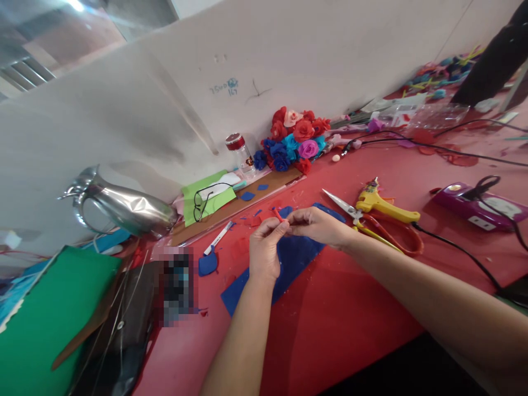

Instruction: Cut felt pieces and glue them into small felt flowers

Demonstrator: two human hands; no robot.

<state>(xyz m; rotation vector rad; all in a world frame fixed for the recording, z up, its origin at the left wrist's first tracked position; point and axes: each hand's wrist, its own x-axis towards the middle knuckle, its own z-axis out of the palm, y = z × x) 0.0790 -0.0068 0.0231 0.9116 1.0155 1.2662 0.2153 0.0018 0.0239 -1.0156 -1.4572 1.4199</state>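
Red foam scrap [279,214]: pinched between fingertips of left hand [264,253] and right hand [317,224], both closed on it, held above blue sheet [284,261] on red table [363,308]. Step, judged: shaping a petal. Next calls for fine rolling pressure. Scissors [363,220], glue gun [381,204] near right; flowers [295,140] by wall.

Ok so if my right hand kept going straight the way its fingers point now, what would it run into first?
Your right hand points left at your left hand. It would first meet the small red piece pinched between both, then the left fingertips. They look nearly touching, though depth is hard to judge.
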